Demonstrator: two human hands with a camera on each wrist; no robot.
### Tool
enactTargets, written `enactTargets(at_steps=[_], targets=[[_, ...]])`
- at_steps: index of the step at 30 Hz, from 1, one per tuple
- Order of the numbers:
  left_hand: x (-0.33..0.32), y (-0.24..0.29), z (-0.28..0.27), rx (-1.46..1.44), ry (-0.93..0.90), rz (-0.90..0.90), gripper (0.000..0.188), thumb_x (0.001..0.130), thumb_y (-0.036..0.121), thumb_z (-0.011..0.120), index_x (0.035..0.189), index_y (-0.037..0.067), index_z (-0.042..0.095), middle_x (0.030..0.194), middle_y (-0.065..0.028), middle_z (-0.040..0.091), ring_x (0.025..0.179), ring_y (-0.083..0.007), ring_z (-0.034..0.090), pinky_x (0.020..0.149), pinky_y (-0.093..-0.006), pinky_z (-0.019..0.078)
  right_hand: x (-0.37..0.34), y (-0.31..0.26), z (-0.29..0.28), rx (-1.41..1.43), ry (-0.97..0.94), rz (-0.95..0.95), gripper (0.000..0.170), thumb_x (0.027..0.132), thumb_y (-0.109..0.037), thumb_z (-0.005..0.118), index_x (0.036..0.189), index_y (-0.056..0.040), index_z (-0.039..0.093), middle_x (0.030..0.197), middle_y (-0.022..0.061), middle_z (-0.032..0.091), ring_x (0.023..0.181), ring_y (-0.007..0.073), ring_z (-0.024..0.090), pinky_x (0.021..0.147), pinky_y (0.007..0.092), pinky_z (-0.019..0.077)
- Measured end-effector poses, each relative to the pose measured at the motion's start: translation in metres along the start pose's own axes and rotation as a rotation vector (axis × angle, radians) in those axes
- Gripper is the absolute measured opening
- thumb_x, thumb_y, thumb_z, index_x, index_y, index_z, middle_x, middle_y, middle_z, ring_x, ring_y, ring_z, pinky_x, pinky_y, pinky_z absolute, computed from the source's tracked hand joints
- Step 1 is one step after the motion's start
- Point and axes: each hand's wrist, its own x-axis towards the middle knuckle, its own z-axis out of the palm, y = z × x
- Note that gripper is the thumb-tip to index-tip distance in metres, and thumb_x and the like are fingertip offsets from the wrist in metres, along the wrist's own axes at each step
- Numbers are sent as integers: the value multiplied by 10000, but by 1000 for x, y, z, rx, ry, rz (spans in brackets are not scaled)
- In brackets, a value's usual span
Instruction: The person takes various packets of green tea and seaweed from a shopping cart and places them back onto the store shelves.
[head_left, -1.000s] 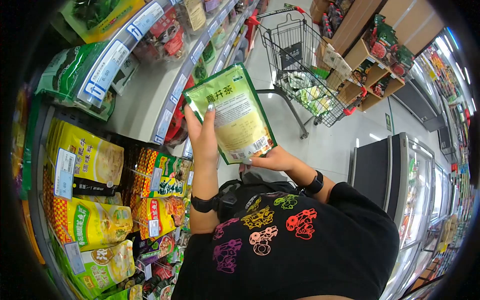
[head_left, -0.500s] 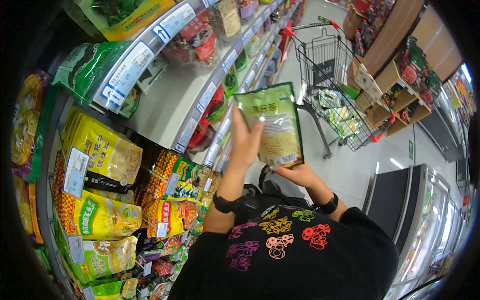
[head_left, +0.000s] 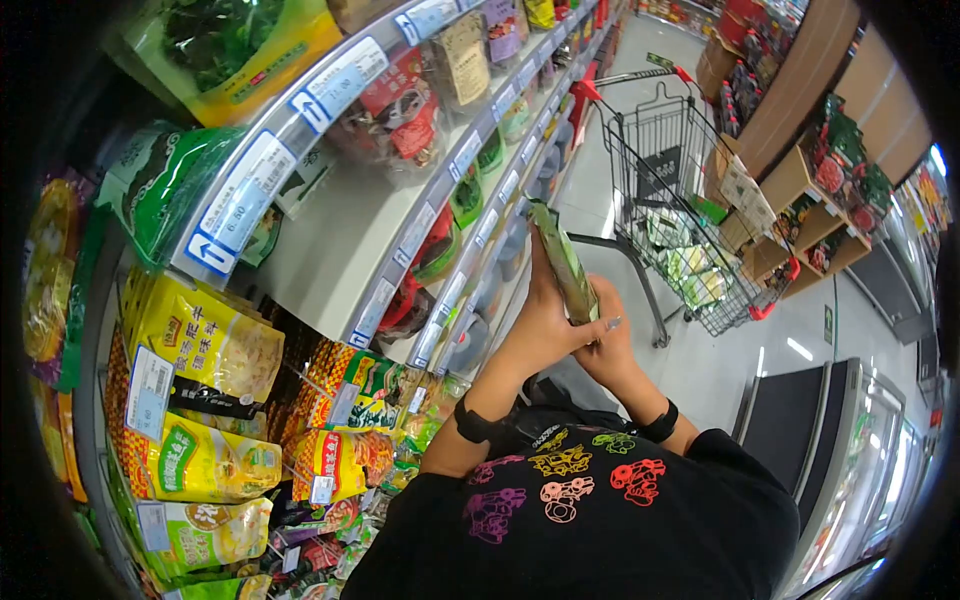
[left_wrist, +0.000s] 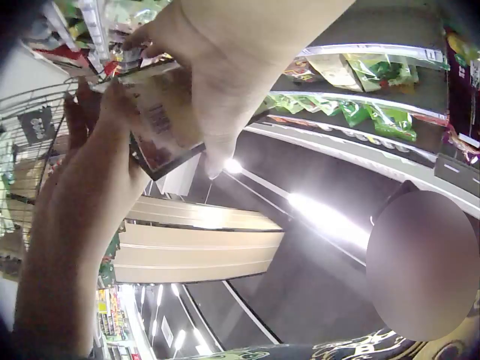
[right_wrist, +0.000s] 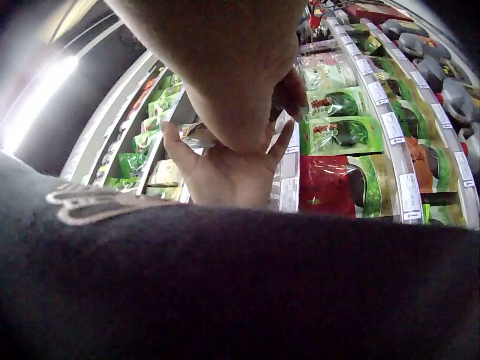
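Note:
In the head view a green pouch of tea is turned almost edge-on, tilted up in front of the chest. My left hand grips its lower part from the shelf side. Close against it, my right hand holds the bottom end, with the thumb across it. From the left wrist, one printed face of the pouch shows between the two hands, its dark green border at the lower edge. The right wrist view has the pouch mostly hidden behind hand and forearm.
Shelves with price tags run along the left, with yellow seasoning packets hanging below. A shopping cart with packaged goods stands ahead on the right. Beyond it are cardboard display boxes. A glass-sided freezer stands at the lower right.
The pouch has turned from showing its printed face to nearly edge-on. Both hands have come closer together at its lower end. The view has shifted, moving the shelves and cart rightward in the picture.

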Motion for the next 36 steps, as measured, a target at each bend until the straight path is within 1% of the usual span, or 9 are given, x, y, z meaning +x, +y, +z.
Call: enactTargets(at_steps=[6,10,11,17,22,25,28,32,36], targets=[[-5,-9,-33,-210,42,-74,973,654,120,634,1330,36,-61,1341,-190,164,1204,-286,280,954,-360,298,38,-21,3,168,-176,-138,688,610,-26,580,1249,-34,326,1304,195,264,1188,344,321,887,399,368],[2,16,-77,-596,166,-291,612,721,17,556,1261,17,267,1193,-120,424,1062,-197,452,881,-325,378,82,-24,-5,619,-476,64,691,669,39,489,1314,-90,278,1358,186,187,892,169,487,738,287,445],[2,13,-86,-618,217,-345,567,729,17,552,1238,8,305,1163,-112,451,1044,-191,464,877,-320,379,91,-22,7,779,-409,88,702,678,67,470,1326,-103,262,1282,131,315,708,92,448,657,224,434],[-18,13,-117,-627,633,-418,343,802,66,533,1120,-37,454,1067,-90,533,949,-156,508,818,-279,400,131,-54,43,973,-584,229,667,698,75,477,1307,-103,273,968,11,433,589,31,420,524,170,349],[-31,31,-158,-182,711,-474,279,830,131,538,1047,-42,510,1002,-81,565,896,-139,520,786,-271,410,155,-71,77,1181,-672,223,626,709,93,472,1283,-78,291,957,24,438,617,22,433,527,162,351],[-33,40,-169,-78,925,-391,290,818,151,558,1026,-47,523,973,-93,582,869,-151,537,783,-291,416,170,-86,90,1390,-786,317,595,731,73,458,1282,-73,288,1023,59,462,720,101,492,597,227,404],[-49,30,-195,137,910,-586,335,798,174,584,1035,-52,512,987,-120,578,889,-164,533,810,-303,405,174,-94,112,1643,-830,481,520,763,46,451,1254,-58,315,1025,73,485,788,161,515,669,306,420],[-51,6,-220,522,1083,-347,350,767,219,616,1021,-10,539,972,-132,598,882,-242,565,787,-313,418,187,-104,155,1837,-800,525,408,779,15,491,1168,-38,381,995,99,504,807,187,521,681,331,433],[-23,36,-234,788,1002,-824,495,731,283,650,1090,-24,504,1129,-194,517,1060,-298,476,895,-363,340,204,-99,234,1759,-804,598,320,774,12,488,1089,-33,449,920,99,541,740,198,543,659,323,443]])
